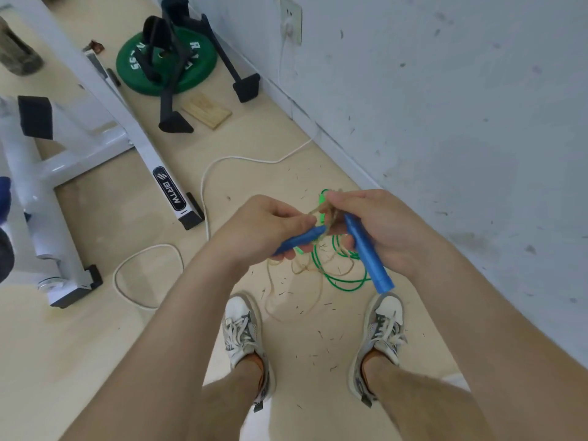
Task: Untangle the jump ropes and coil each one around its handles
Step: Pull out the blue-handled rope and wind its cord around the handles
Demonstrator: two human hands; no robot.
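Grips one blue handle [302, 240] in the left hand [264, 224], fingers curled round it, tip pointing toward 2 o'clock. Grips the second blue handle [369, 256] in the right hand [381, 224], butt end sloping down toward 5 o'clock. Pinches with the right thumb and forefinger a knot of tan rope [331, 218] (the crossings too tangled to read). Holds both hands close together, the knot between them.

Just below, at 6 o'clock: loose loops of the tan rope, mixed with a green rope [337, 280], hanging toward the floor [95, 361].

Further out: left sneaker [241, 323] at 7 o'clock, right sneaker [385, 323] at 5 o'clock, white cable [203, 186] at 10 o'clock, white machine frame [143, 144] and green weight plate [194, 71] toward 11 o'clock, scuffed wall [445, 90] at 2 o'clock.
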